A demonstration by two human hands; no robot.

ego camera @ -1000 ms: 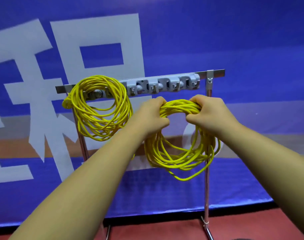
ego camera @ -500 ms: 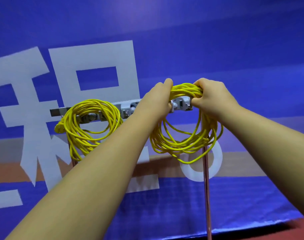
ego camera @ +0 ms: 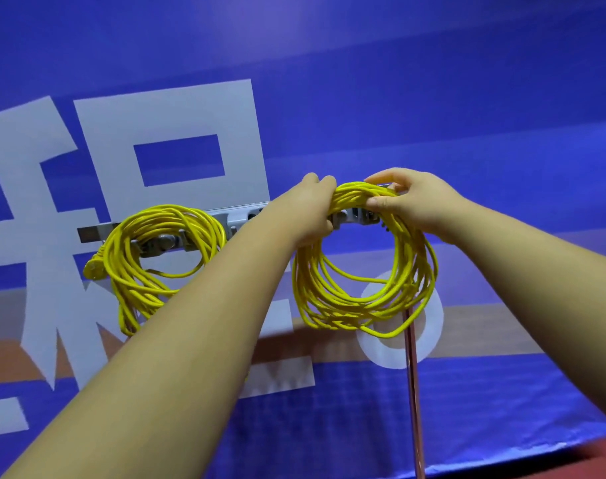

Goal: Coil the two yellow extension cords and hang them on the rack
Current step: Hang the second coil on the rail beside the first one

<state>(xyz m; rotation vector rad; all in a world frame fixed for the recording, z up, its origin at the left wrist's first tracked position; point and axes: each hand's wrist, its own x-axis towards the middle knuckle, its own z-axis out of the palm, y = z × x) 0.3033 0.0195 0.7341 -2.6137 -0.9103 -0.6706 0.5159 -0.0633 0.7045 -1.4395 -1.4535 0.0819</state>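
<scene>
The rack bar runs across the middle, the banner close behind it. One coil hangs on the bar's left end. The second coil is up at the right end, above the pole. The left hand grips its top from the left, and the right hand pinches it from the right.
</scene>
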